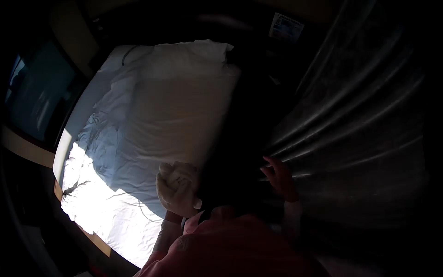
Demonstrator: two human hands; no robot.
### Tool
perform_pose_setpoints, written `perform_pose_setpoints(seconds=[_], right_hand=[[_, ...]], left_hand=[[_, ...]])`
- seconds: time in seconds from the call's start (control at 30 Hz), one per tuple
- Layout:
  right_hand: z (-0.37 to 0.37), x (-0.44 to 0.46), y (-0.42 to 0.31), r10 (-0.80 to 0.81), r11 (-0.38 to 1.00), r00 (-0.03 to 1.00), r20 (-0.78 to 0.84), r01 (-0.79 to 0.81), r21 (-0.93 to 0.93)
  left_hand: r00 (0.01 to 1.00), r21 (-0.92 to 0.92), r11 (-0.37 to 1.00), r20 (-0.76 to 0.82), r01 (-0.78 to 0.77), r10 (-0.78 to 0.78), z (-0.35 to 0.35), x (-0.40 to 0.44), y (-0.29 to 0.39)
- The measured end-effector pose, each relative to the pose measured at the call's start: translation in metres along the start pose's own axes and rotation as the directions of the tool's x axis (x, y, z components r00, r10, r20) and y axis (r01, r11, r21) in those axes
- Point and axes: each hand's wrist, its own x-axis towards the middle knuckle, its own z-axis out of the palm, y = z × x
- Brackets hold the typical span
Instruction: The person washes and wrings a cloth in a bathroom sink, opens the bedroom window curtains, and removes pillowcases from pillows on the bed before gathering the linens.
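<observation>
A crumpled pale cloth bundle (177, 184) is held at the end of my left forearm, in front of my red top. My left hand (176, 216) is mostly hidden by the cloth. To the right, my right hand (279, 179) is at the edge of a sheer curtain (350, 134), fingers curled. The curtain's folds run together toward its fingertips, so it appears to grip the edge. A large bed (180, 111) with wrinkled white bedding lies ahead and to the left of me.
Bright sunlight falls on the bed's lower left part. A dark glass panel (41, 92) in a frame is at the far left. A printed sheet (286, 28) shows at the back right. The floor between bed and curtain is too dark to make out.
</observation>
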Motion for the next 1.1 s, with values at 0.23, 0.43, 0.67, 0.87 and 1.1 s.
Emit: perform_pose_setpoints(seconds=[0.23, 0.43, 0.67, 0.87, 1.1], right_hand=[[0.048, 0.151, 0.056, 0.095, 0.884, 0.98, 0.176, -0.164, 0.438], [0.015, 0.258, 0.141, 0.375, 0.776, 0.837, 0.398, -0.519, 0.36], [0.015, 0.395, 0.275, 0.536, 0.689, 0.753, 0.382, -0.651, 0.317], [-0.024, 0.469, 0.367, 0.675, 0.633, 0.641, 0.367, -0.758, 0.158], [-0.008, 0.556, 0.581, 0.742, 0.668, 0.648, 0.173, -0.694, -0.269]], left_hand=[[0.951, 0.435, 0.871, -0.097, -0.226, 0.295, 0.029, 0.083, -0.01], [0.89, 0.897, 0.373, 0.046, -0.237, 0.454, 0.078, 0.193, -0.018], [0.723, 0.998, -0.061, 0.051, -0.012, 0.689, 0.122, 0.316, -0.033], [0.427, 0.929, -0.035, -0.136, 0.367, 0.894, 0.154, 0.387, -0.073], [0.119, 0.795, 0.234, -0.357, 0.559, 0.927, 0.167, 0.444, -0.124]])
